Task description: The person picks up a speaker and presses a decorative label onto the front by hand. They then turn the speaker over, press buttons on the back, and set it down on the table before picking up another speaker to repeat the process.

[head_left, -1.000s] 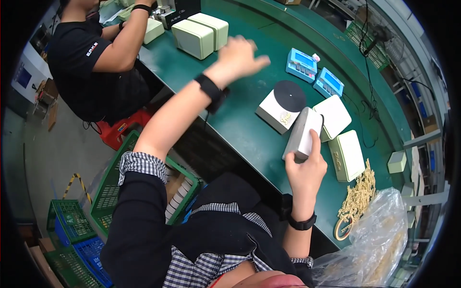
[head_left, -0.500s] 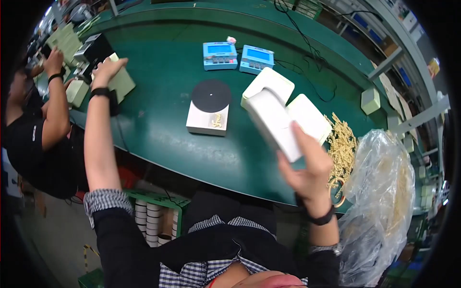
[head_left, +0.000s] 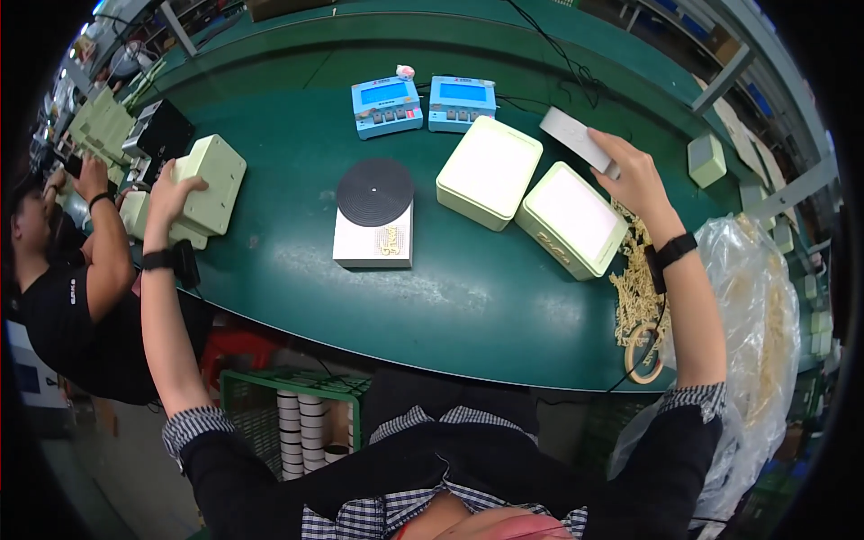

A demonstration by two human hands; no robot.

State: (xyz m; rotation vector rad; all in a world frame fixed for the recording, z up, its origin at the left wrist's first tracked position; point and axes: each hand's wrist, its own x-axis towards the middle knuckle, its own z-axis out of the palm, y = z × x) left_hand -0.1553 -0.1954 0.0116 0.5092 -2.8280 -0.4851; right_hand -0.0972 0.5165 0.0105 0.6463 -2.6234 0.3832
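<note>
My left hand (head_left: pixel 169 200) is closed on the edge of a pale green box-shaped housing (head_left: pixel 219 180) at the table's left side. At the far right, my right hand (head_left: pixel 637 175) grips the near end of a white, flat block (head_left: pixel 572 138), held above the table behind the boxes. Two pale green boxes with white tops stand nearby: one (head_left: pixel 489 169) upper left, the other (head_left: pixel 576 220) just below my right hand, with gold lettering on its side. A white device with a black ribbed disc (head_left: pixel 375 193) and a gold letter ornament (head_left: pixel 390 241) sits at mid-table.
Two blue devices with screens (head_left: pixel 386 106) stand behind, trailing black cables. Gold letter pieces (head_left: pixel 633 301), a tape roll (head_left: pixel 643 353) and a clear plastic bag (head_left: pixel 747 315) lie right. A co-worker (head_left: pixel 85 270) works at left. A green crate (head_left: pixel 247 414) stands below the table edge.
My right hand has carried the white block from in front of the boxes to behind them, farther right. My left hand's pale green housing now shows more fully. The view has shifted slightly.
</note>
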